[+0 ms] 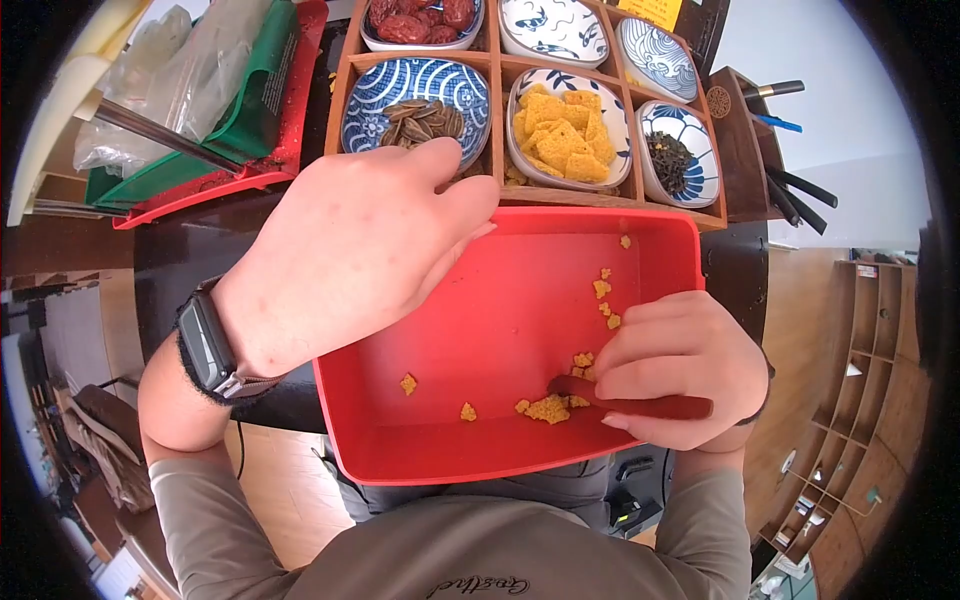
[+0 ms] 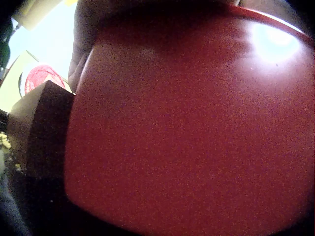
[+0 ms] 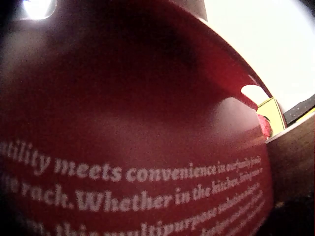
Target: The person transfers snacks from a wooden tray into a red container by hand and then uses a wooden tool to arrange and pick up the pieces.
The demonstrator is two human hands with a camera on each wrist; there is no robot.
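Observation:
A red plastic bin (image 1: 490, 320) lies tilted between the person and the table, yellow crumbs (image 1: 547, 408) on its inside. The left hand (image 1: 360, 235) grips its far left corner, with fingertips at the far rim. Inside the bin's right end, the right hand (image 1: 680, 370) bends its fingers over the crumbs, thumb below them and dark red shade in the gap. I cannot tell whether it pinches anything. Both wrist views are mostly filled by the bin's outer wall (image 2: 192, 132), printed with white text (image 3: 123, 174) in the right wrist view.
Beyond the bin stands a wooden compartment tray (image 1: 495, 120) with patterned bowls of sunflower seeds (image 1: 422, 122), yellow crisps (image 1: 565, 135), dried tea leaves (image 1: 668, 162) and red dates (image 1: 420, 22). A green box (image 1: 245, 110) with plastic bags sits at left, a pen holder (image 1: 738, 140) at right.

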